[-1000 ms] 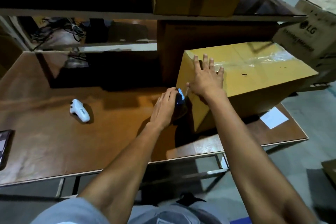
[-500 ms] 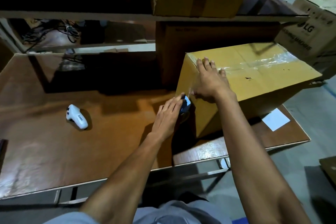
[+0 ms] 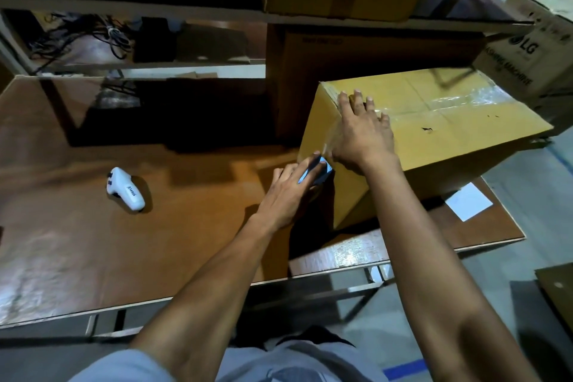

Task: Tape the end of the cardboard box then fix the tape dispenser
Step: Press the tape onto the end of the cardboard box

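Nearest the camera, two bare forearms reach out over the desk's (image 3: 93,257) front edge. The left hand (image 3: 286,192) is wrapped around a tape dispenser (image 3: 319,172), fingers clamped over its dark body so that only the blue top and toothed blade show; it sits against the near end face of the cardboard box (image 3: 449,133), low on that face. Just above it the right hand (image 3: 361,130) lies flat, fingers spread and holding nothing, pressed over the box's upper near edge where a strip of clear tape (image 3: 329,143) runs down from the top seam (the strip is glossy and hard to trace). The box stands on the desk's right end, near its right front corner, with a white paper slip (image 3: 468,201) lying beside it by the right edge. Towards the left middle of the desk, well apart from the hands, lies a small white handheld device (image 3: 125,191). Behind the desk a shelf (image 3: 124,6) holds more cartons and tangled cables.
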`<state>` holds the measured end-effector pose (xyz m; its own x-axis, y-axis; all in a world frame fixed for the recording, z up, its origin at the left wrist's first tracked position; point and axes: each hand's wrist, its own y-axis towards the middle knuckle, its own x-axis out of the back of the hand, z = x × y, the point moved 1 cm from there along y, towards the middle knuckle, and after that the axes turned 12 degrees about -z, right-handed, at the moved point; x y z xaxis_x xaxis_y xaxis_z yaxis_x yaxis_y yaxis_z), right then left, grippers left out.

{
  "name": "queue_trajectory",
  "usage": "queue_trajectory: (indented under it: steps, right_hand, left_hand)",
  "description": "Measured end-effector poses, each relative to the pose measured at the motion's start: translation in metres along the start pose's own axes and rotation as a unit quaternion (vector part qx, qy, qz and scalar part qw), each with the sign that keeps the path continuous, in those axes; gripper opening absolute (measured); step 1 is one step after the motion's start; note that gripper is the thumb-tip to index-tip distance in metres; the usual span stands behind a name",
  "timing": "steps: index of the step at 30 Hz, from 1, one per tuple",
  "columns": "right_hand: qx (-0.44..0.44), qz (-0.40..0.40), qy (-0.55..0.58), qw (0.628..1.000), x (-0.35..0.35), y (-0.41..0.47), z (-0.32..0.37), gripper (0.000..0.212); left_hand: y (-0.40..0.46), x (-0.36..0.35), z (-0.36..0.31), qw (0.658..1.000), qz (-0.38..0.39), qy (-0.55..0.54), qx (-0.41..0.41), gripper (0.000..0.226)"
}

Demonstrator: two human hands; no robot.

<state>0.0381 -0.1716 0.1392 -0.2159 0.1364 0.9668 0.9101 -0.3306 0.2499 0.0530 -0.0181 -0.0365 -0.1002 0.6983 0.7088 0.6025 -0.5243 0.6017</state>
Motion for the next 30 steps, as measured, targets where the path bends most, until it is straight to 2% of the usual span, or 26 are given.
queue_trajectory:
  steps: [9,12,18,30]
  right_hand:
    - [0.005,-0.003,-0.015,1.000,0.0018,-0.0006,0.0021,0.120]
    - [0.011,-0.001,-0.018,1.000,0.0030,-0.0015,0.0031,0.126]
    - [0.015,0.007,-0.028,0.999,0.0058,-0.0018,0.0045,0.134]
    - [0.018,0.004,-0.044,0.999,0.0084,-0.0045,0.0068,0.134]
  left_hand:
    - [0.0027,-0.0003,-0.0003,1.000,-0.002,0.004,0.001,0.070]
    - [0.0030,0.0000,-0.0015,1.000,0.009,0.014,-0.006,0.077]
    - [0.0050,0.0045,-0.0057,0.998,0.027,0.044,-0.033,0.075]
    - [0.0027,0.0001,-0.0024,0.996,0.045,0.057,-0.045,0.076]
